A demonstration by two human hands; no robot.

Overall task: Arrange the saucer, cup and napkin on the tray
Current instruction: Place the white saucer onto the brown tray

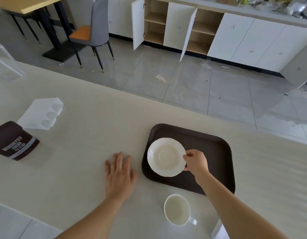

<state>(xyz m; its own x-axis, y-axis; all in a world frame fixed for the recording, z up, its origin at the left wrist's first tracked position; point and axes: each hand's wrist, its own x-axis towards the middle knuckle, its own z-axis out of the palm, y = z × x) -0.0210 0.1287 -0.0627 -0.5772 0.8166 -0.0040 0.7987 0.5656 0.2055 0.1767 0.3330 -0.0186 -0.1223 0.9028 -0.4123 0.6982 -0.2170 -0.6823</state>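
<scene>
A dark brown tray (211, 145) lies on the pale table. Over its left half is a white saucer (164, 156), and my right hand (196, 163) pinches its right rim. I cannot tell whether the saucer rests on the tray or hangs just above it. My left hand (119, 175) lies flat on the table left of the tray, fingers spread, holding nothing. A white cup (177, 210) stands upright on the table in front of the tray, its handle pointing right. A white edge (218, 230) shows under my right forearm; what it is I cannot tell.
A brown cocoa pouch (13, 141) lies at the far left, with a translucent plastic holder (41, 114) behind it. The table's far edge (125, 91) runs diagonally; beyond it are the floor, a chair (93, 31) and open cabinets (166, 26).
</scene>
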